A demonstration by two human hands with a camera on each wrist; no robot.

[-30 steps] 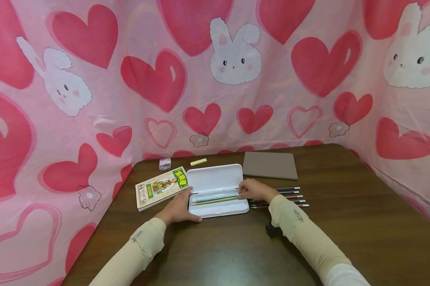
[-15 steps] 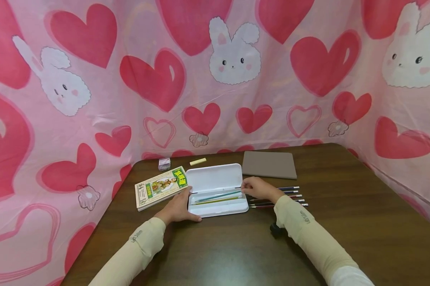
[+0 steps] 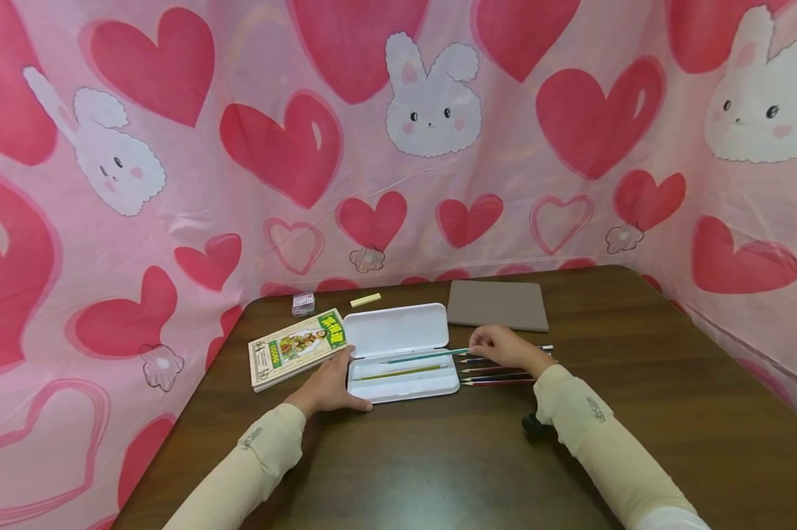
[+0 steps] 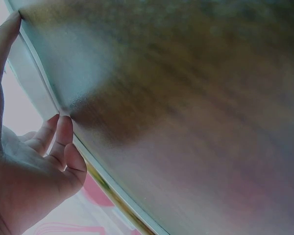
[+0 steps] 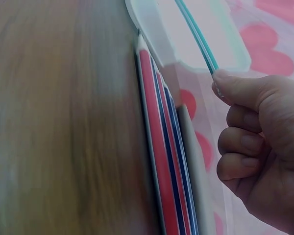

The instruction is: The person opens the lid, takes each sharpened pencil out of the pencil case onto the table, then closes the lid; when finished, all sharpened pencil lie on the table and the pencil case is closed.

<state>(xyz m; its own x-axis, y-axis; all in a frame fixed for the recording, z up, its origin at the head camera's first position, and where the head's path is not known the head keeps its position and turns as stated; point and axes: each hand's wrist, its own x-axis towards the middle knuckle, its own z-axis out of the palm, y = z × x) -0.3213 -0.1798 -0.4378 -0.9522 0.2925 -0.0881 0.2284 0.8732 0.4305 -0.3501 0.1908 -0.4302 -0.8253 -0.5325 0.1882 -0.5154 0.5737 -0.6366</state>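
Note:
A white pencil case (image 3: 431, 386) lies with its lid raised on the brown table. My left hand (image 3: 328, 384) holds the case's left end, thumb at the front corner and fingertips farther back; the left wrist view also shows fingertips against its edge. Between thumb and index finger, my right hand (image 3: 502, 346) pinches the end of a teal pencil (image 5: 201, 41). That pencil slants above the case, its point towards the left. A yellow-green pencil (image 3: 401, 372) lies inside. Several dark and red pencils (image 5: 157, 147) lie side by side right of the case, below my right hand.
Left of the case lies a thick book (image 3: 299, 349) with a picture cover. Behind stand a small clear box (image 3: 302, 304) and a pale yellow strip (image 3: 365, 299). A grey-brown notebook (image 3: 497, 305) lies at the back right. Patterned cloth (image 3: 438, 177) hangs behind the table.
My right hand has moved to the right, drawing the teal pencil partly out past the case's right end, away from the yellow-green one. The left hand has stayed on the case.

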